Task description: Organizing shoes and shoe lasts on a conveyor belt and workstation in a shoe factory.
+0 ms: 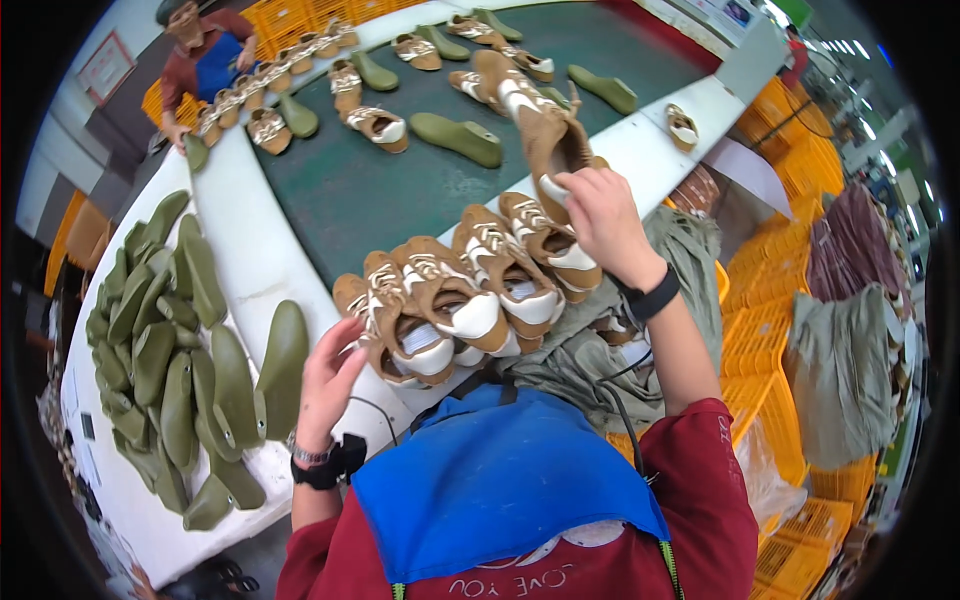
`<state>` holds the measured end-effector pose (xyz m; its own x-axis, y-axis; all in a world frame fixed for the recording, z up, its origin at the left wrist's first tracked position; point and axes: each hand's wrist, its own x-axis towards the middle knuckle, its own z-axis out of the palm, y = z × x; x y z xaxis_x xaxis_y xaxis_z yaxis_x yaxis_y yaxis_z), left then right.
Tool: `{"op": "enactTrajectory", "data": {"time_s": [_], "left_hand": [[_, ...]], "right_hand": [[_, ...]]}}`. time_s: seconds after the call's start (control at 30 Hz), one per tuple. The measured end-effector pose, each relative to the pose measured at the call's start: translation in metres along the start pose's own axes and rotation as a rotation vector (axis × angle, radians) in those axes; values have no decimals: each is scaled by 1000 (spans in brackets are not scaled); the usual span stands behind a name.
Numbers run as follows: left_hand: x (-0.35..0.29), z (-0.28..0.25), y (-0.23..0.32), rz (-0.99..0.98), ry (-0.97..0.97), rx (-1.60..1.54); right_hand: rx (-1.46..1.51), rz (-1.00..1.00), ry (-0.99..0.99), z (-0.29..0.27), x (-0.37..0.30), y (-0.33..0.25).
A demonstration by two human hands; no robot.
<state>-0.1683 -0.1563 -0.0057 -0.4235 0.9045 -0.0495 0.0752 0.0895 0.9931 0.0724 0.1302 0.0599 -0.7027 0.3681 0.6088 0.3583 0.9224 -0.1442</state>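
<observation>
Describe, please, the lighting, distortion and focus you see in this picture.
Head view: bright ceiling lamps at upper right, fairly even light elsewhere; head view: fisheye curvature bows the outer edge of the white table, and the corners go black; head view: the row of brown sneakers looks fairly sharp, while details near the right rim look soft.

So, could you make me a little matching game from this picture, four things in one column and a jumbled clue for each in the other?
Things
1. Right-hand fingers
2. Pile of foot-shaped forms
3. Camera wearer's apron
4. Plastic crates

Clues
A. Orange
B. Heaped on the white tabletop at the left
C. Holding a brown-and-white shoe
D. Blue

Right pairs: 1-C, 2-B, 3-D, 4-A
</observation>
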Motion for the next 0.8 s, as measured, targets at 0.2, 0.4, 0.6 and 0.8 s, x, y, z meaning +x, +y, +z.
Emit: {"op": "enactTrajectory", "data": {"time_s": [0.2,0.4,0.6,0.8], "left_hand": [[-4,0,3,-105,93,29],[18,20,13,-85,88,117],[31,51,34,-86,123,210],[30,81,53,-130,113,245]], "right_hand": [[-278,284,-722,0,-68,74],[409,664,-45,-29,-104,119],[636,1338,-590,44,-268,197],[-228,1262,-392,115,-271,217]]}}
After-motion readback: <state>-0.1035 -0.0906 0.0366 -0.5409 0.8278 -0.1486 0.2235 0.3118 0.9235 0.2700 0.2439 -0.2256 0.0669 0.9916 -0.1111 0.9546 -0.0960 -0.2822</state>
